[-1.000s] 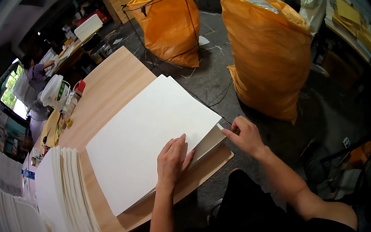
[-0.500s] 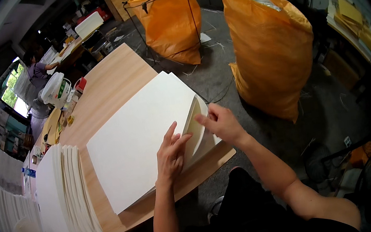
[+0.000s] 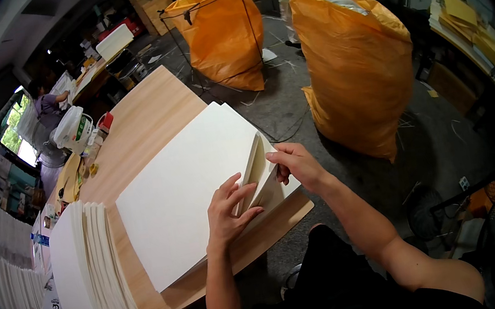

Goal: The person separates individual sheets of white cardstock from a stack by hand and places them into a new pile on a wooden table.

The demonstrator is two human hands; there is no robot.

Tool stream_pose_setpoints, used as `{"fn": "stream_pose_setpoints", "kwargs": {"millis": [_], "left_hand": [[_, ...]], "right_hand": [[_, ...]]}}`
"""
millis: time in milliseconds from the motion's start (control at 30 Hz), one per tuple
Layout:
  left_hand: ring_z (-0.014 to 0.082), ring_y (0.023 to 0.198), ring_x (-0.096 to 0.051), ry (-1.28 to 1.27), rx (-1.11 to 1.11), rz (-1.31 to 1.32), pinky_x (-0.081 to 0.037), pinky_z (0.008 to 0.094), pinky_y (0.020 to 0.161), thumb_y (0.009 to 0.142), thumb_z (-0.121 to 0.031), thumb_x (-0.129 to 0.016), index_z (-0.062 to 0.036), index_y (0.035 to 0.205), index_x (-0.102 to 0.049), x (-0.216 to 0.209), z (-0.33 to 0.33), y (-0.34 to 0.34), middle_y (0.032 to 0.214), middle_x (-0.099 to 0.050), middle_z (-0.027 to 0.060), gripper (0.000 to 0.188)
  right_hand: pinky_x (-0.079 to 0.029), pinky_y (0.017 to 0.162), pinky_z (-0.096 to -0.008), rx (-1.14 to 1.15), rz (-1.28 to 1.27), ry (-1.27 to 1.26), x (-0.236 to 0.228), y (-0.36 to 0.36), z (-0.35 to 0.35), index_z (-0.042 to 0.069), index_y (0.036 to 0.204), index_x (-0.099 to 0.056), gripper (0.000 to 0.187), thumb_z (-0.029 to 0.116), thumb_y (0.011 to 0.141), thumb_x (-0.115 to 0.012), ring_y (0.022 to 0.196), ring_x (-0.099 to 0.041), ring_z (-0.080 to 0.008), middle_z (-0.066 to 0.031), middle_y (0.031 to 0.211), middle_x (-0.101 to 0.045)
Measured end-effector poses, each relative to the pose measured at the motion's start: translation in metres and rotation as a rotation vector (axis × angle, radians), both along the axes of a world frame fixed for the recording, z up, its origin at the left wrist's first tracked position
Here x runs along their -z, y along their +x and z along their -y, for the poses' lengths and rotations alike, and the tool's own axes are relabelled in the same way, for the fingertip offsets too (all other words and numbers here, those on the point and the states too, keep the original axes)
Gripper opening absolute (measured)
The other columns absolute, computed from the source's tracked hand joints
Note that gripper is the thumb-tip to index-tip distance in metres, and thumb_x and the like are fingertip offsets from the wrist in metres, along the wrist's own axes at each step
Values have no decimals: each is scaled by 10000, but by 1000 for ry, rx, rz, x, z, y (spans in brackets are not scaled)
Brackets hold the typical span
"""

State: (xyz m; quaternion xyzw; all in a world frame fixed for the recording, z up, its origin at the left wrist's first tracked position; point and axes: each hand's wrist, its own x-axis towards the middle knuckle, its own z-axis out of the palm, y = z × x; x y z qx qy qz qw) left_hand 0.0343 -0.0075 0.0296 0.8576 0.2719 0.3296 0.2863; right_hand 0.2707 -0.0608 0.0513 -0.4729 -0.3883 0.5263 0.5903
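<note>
A large flat white paper piece (image 3: 177, 188), looking like a paper bag, lies on the wooden table with another white layer showing beneath it. Its right end gapes, and the pale inside (image 3: 257, 169) shows between two layers. My right hand (image 3: 297, 165) pinches the outer flap of that end between thumb and fingers. At the near side of the gap, my left hand (image 3: 228, 211) has its fingers spread and thumb apart; the fingertips rest at the edge of the opening. Whether they press on the paper is hard to see.
A stack of folded white paper pieces (image 3: 92, 269) stands at the table's (image 3: 153, 113) left. Behind it are a white bucket (image 3: 73, 129) and small items. Two big orange sacks (image 3: 358, 73) (image 3: 224, 37) stand on the floor beyond. Other people work at the back.
My right hand has closed on the flap's edge and drawn it a little. My left hand's thumb has spread away from its fingers. The view has shifted slightly.
</note>
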Motion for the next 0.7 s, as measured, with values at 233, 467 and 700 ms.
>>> {"fn": "stream_pose_setpoints", "kwargs": {"millis": [233,467,700], "left_hand": [[321,1278,-596,-61,36,49,-484,432,1067,702,-301,-926,-115,1236,-740,1,-3,-2,1370,-633,139,594],[296,1176,-630,30,21,4,-519,412,996,672,-320,-932,-186,1238,-753,-1,-3,0,1333,-659,91,608],[345,1195,-643,56,-6,-71,-531,411,983,920,-129,-698,-205,1354,-673,-16,-1,1,1416,-611,159,441]], "right_hand": [[-468,507,-247,-82,109,-3,3,12,3,62,809,-611,349,326,1037,-611,580,-600,-91,-5,647,-568],[-477,508,-254,-62,47,50,4,7,0,53,821,-620,410,403,1034,-614,573,-594,-95,-10,658,-582],[-488,541,-258,34,291,11,19,15,12,82,779,-587,448,475,976,-673,594,-612,-96,-10,657,-595]]}}
